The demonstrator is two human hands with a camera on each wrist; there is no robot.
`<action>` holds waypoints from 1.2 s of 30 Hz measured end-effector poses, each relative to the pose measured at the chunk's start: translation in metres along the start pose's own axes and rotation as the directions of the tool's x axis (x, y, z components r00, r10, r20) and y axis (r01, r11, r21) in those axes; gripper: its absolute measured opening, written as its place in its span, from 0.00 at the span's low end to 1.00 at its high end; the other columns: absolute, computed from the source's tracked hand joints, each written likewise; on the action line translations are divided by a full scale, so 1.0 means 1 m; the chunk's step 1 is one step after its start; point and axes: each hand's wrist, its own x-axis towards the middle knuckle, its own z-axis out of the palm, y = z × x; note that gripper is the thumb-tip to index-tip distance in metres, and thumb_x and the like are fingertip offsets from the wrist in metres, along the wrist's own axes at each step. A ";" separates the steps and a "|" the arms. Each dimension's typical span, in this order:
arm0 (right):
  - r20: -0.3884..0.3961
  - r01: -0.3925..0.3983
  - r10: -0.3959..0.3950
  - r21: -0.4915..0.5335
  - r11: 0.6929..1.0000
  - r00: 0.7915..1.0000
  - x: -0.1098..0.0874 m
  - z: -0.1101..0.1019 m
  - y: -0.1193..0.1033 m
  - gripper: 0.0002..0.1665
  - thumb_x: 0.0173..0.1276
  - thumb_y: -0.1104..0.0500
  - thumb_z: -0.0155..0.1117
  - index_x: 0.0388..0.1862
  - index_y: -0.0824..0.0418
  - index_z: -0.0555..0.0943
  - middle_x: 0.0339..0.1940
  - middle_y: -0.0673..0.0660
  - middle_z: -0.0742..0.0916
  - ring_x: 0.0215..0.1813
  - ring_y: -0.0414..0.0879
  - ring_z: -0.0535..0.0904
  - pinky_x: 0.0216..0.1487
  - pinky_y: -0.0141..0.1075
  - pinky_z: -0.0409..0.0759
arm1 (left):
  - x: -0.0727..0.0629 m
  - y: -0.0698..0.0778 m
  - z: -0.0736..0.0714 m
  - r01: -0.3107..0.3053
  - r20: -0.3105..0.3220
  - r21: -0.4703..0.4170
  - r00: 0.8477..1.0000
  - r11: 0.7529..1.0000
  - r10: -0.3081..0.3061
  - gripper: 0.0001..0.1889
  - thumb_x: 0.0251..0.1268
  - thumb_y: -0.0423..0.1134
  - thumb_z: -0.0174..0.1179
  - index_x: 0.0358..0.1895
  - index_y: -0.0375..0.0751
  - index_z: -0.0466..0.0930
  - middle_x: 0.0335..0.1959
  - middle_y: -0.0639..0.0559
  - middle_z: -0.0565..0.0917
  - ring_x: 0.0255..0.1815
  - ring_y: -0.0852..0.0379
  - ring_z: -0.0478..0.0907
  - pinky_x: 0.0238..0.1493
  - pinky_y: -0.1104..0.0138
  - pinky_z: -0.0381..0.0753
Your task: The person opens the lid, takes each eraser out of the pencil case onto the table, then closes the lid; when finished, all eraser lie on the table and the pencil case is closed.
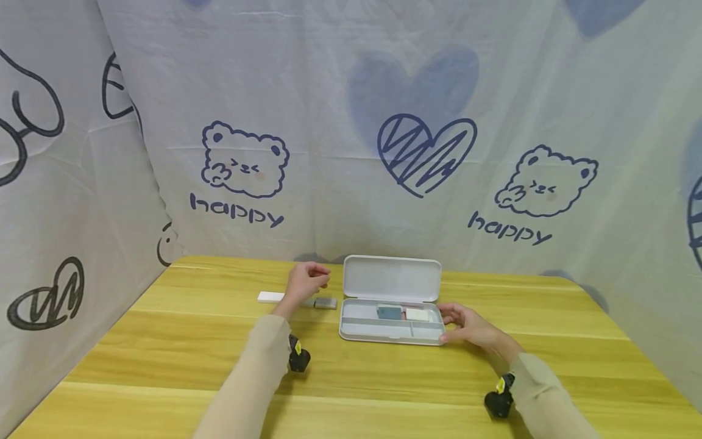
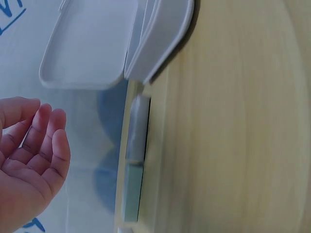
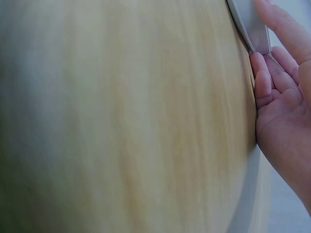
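A white pencil case (image 1: 392, 338) lies on the table, its lid (image 1: 392, 278) raised toward the curtain. In its back compartment are a blue-grey block (image 1: 389, 313), a white block (image 1: 417, 315) and something pinkish partly hidden by them. My right hand (image 1: 468, 326) holds the case's right end, thumb at the front corner and fingers farther back. Left of the case, my left hand (image 1: 307, 283) hovers with loosely bent fingers and nothing in them. Below it runs a row of small blocks: a white one (image 1: 270, 297), a pale green one (image 2: 132, 193) and a grey one (image 2: 138, 128).
The wooden table (image 1: 384, 390) spreads around the case. Along its back edge hangs a pale curtain (image 1: 329, 171) with bears and hearts. The case has a long front compartment (image 1: 375, 328) and a short one beside it.
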 end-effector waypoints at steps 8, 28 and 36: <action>-0.009 -0.011 0.011 -0.009 1.000 1.000 0.000 -0.001 0.000 0.43 0.51 0.61 0.70 0.61 0.76 0.59 0.54 0.68 0.73 0.47 0.52 0.68 0.40 0.31 0.69 | -0.003 0.008 0.025 -0.089 0.023 -0.030 0.996 0.996 0.090 0.06 0.53 0.25 0.58 0.33 0.24 0.78 0.23 0.44 0.81 0.23 0.51 0.78 0.21 0.72 0.73; -0.003 0.017 -0.017 -0.001 1.000 1.000 -0.001 -0.001 0.000 0.43 0.51 0.62 0.70 0.60 0.78 0.58 0.51 0.70 0.74 0.46 0.51 0.69 0.38 0.30 0.68 | -0.013 0.018 0.071 -0.156 0.255 0.067 0.958 0.986 0.134 0.06 0.53 0.27 0.60 0.34 0.28 0.80 0.27 0.47 0.81 0.28 0.58 0.74 0.31 0.70 0.74; 0.007 0.014 -0.014 0.013 1.000 1.000 0.000 0.000 -0.002 0.42 0.53 0.64 0.68 0.61 0.77 0.58 0.53 0.70 0.73 0.48 0.53 0.69 0.41 0.30 0.69 | -0.017 0.016 0.077 -0.148 0.318 0.074 0.941 0.986 0.117 0.06 0.52 0.26 0.60 0.34 0.27 0.79 0.27 0.47 0.79 0.28 0.58 0.73 0.31 0.70 0.74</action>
